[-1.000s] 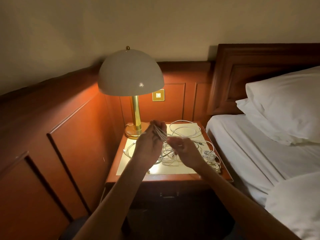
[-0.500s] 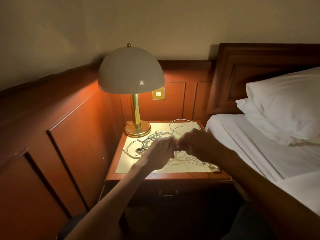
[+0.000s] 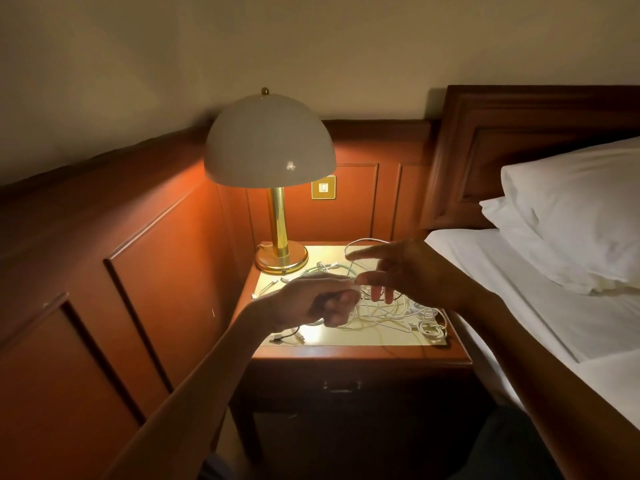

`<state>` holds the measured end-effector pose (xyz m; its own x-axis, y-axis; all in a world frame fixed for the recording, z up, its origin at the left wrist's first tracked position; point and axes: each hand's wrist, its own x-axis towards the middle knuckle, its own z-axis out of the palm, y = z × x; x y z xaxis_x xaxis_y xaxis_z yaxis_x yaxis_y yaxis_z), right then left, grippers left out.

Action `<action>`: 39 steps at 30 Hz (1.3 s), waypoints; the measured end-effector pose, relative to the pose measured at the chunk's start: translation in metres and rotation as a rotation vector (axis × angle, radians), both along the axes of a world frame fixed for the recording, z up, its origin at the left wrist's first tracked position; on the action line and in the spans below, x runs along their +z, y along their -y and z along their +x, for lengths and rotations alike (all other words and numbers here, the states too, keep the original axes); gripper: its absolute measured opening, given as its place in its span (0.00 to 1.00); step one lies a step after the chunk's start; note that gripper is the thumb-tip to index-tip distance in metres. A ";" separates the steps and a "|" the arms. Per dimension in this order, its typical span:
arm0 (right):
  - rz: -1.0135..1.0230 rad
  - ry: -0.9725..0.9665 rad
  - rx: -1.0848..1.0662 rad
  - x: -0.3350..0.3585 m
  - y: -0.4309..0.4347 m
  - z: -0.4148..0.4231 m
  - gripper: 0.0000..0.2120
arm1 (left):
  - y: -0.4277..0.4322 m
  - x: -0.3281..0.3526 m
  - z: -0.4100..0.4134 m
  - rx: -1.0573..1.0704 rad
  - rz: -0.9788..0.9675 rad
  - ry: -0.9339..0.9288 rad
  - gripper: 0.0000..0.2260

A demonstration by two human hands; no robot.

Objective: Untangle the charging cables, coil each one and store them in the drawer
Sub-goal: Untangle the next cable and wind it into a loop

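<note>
A tangle of white charging cables [image 3: 391,315] lies spread over the pale top of the wooden nightstand [image 3: 363,353], with loose plug ends toward the lamp. My left hand [image 3: 317,303] hovers over the tangle's left side with its fingers curled, pinching a thin white cable at the fingertips. My right hand [image 3: 405,271] hangs just above the pile with its fingers spread and the index finger pointing left; it holds nothing. The drawer [image 3: 341,386] under the top is closed, and its small metal handle shows in the shadow.
A brass lamp with a white dome shade [image 3: 273,150] stands on the nightstand's back left corner. Wood panelling closes in the left and back. A bed with white sheets [image 3: 519,306] and pillows [image 3: 581,209] borders the right side.
The raised bundle came down onto the pile a second ago. Since then my right hand has let go and spread its fingers, while my left hand stays curled on a cable.
</note>
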<state>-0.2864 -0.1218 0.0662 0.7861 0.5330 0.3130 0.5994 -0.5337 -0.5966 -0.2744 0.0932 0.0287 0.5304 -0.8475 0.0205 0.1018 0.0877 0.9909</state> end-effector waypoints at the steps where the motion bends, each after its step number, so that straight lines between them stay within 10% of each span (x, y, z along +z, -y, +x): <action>1: 0.063 -0.057 0.037 -0.003 -0.002 -0.001 0.12 | 0.000 0.000 -0.001 0.011 -0.045 -0.042 0.14; 6: 0.476 -0.340 0.013 -0.021 -0.010 0.001 0.07 | -0.003 0.001 -0.002 0.043 -0.133 -0.126 0.13; 13: 0.475 -0.403 -0.032 -0.054 -0.016 -0.001 0.17 | -0.008 0.003 0.008 0.221 0.144 0.099 0.16; 18: 0.424 -0.332 -0.106 -0.056 -0.006 0.002 0.11 | 0.009 -0.004 -0.011 0.527 0.527 0.777 0.17; 21: 0.370 -0.217 -0.128 -0.047 -0.003 0.002 0.09 | 0.017 -0.012 -0.022 0.696 0.314 1.094 0.13; 32: 0.263 -0.265 -0.093 -0.025 0.010 0.014 0.08 | 0.026 -0.012 -0.002 0.820 0.288 1.135 0.14; 39: -0.133 0.390 -0.126 -0.019 0.020 0.015 0.06 | 0.034 -0.019 -0.007 0.767 0.269 1.039 0.15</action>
<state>-0.2711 -0.1422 0.0474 0.6840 0.4961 0.5349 0.6918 -0.6738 -0.2596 -0.2813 0.0590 0.0093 0.7145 -0.3818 0.5863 -0.6989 -0.4286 0.5726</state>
